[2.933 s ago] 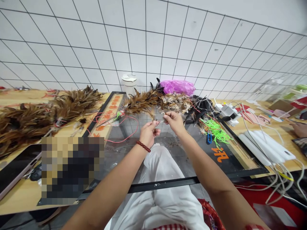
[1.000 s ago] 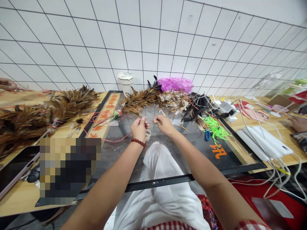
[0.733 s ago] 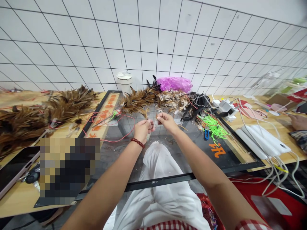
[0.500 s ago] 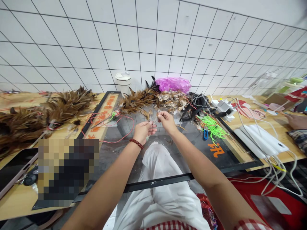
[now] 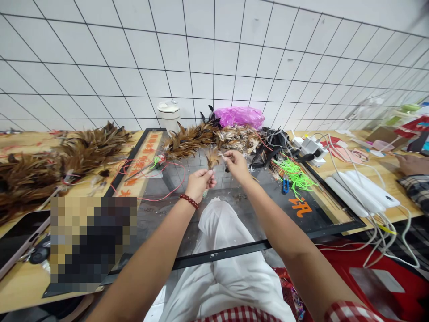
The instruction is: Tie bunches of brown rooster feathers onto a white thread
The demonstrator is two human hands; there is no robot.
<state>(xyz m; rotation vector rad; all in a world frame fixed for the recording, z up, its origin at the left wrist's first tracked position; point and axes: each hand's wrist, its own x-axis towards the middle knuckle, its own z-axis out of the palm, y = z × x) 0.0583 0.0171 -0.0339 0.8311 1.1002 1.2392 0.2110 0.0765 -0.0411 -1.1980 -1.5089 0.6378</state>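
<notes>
My left hand, with a red bead bracelet at the wrist, pinches a small tuft of brown feathers that points upward. To its right, my right hand has thumb and fingertips pressed together; whatever they hold is too small to make out. Just beyond both hands lie a long brown feather garland and a heap of loose brown-and-white feathers. Black feathers are to the right of the heap. Everything rests on a dark glass panel with a black frame.
Bright green strings and blue thread snips lie right. A lidded cup and pink plastic bag stand behind. White power banks with cables sit right, near another person's hand. More feather garlands lie left.
My right hand has moved away from my left, slightly right and up toward the feather heap. The tuft in my left hand now stands more upright and shows more fully.
</notes>
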